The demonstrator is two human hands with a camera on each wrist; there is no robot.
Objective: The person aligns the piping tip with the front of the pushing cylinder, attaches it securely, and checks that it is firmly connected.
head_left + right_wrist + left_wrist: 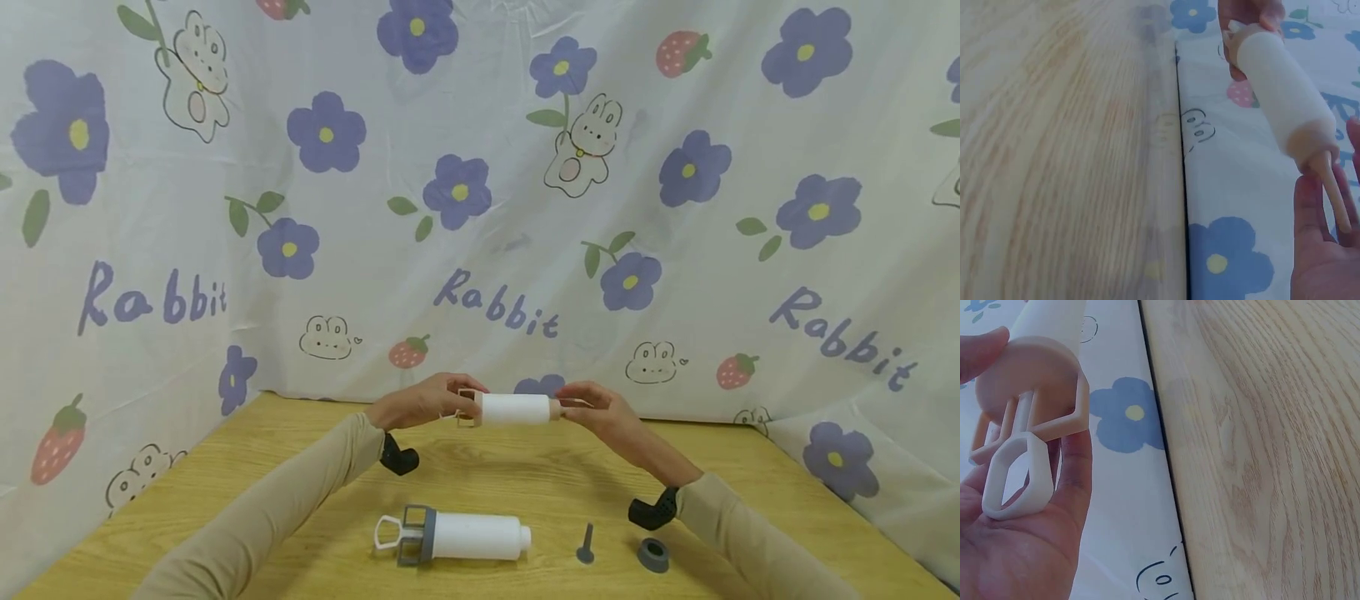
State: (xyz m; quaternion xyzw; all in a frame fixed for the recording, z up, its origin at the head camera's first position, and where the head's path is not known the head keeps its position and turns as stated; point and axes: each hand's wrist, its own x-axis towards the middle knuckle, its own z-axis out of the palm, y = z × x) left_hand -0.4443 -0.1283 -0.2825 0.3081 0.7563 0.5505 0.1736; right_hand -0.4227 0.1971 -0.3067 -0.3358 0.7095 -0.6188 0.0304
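- Nearest the camera, on the wooden table (525, 487), lies a white syringe-like tube with a grey collar (453, 537), fully put together by the look of it, ring handle pointing left.
- Just to its right: a small grey nozzle tip (585, 546) and a grey screw ring (653, 554), both loose and unfitted.
- Further back, held up above the table, is the white tube with beige ends (514, 409), lying level between the two hands.
- The left hand (420, 402) pinches the flanged plunger end, white ring handle (1015, 478) resting against its fingers.
- The right hand (609, 414) cradles the slim beige nozzle (1332, 187); how firmly it grips there I can't quite tell.
- My read: one unit finished, this one mid-assembly, grey parts left to go.
- Behind it all, the backdrop cloth (480, 208) reads "Rabbit" in purple, three times over.
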